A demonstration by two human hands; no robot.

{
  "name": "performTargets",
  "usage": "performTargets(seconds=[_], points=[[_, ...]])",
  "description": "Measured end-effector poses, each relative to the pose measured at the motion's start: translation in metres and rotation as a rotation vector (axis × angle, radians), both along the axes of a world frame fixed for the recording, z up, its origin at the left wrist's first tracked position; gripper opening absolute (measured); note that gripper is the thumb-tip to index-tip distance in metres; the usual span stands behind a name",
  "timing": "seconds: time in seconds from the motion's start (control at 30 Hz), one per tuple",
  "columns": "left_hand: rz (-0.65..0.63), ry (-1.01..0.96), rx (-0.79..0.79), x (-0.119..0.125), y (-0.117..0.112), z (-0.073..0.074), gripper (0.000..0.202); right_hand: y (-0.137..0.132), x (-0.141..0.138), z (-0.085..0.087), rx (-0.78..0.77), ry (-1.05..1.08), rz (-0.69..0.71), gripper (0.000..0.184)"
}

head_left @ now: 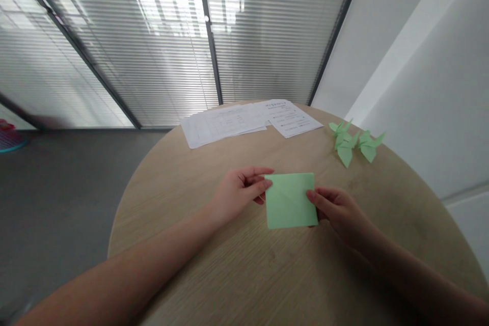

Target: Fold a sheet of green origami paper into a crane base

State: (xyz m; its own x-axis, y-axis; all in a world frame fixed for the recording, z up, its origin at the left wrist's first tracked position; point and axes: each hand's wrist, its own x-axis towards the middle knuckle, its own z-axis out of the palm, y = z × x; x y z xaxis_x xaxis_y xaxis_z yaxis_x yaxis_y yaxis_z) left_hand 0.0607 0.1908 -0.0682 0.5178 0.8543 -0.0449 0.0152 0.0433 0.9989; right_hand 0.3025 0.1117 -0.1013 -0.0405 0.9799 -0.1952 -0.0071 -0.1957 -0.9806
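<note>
A: While both hands are over the round wooden desk (229,275), what do they have between them?

B: They have one green paper (289,201), nearly square and flat. It lies close to the middle of the desk, a little toward the person, and a soft diagonal crease runs across it.

A: How does the left hand (239,191) take it?

B: The left hand is mostly closed. Its fingers (260,186) are curled and pinch the upper left corner of the green paper. The forearm comes in from the lower left side.

A: And the right hand (336,209)?

B: The right hand is also curled, with the fingertips pressed on the right edge of the paper, about halfway down. I cannot see its thumb, which is hidden behind the hand and the sheet. I also cannot tell if the paper rests fully on the desk or is lifted a little.

A: What else is on the desk?

B: At the far edge there are white sheets (225,125) with print, some overlapping. On the far right side there are folded green figures (353,143), just beside each other and well apart from the hands.

A: And behind the desk?

B: A glass wall with closed blinds (153,35), and a grey floor (57,204) on the left.
</note>
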Motion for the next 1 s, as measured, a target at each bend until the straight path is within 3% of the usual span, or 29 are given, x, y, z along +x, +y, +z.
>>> performTargets(seconds=[0.3,0.7,0.83,1.0], points=[[0.016,0.011,-0.002,0.003,0.0,0.0,0.025,-0.002,-0.004,0.002,-0.051,0.085,-0.031,0.047],[0.029,0.208,0.027,0.005,0.001,0.001,0.028,0.003,-0.006,0.006,-0.034,-0.081,-0.081,0.054],[0.012,0.337,0.224,0.007,-0.001,-0.001,0.029,0.003,-0.004,0.001,0.064,-0.283,-0.064,0.052],[-0.007,0.452,0.432,0.006,0.0,-0.005,0.027,0.009,0.002,-0.001,0.347,-0.694,-0.002,0.047]])
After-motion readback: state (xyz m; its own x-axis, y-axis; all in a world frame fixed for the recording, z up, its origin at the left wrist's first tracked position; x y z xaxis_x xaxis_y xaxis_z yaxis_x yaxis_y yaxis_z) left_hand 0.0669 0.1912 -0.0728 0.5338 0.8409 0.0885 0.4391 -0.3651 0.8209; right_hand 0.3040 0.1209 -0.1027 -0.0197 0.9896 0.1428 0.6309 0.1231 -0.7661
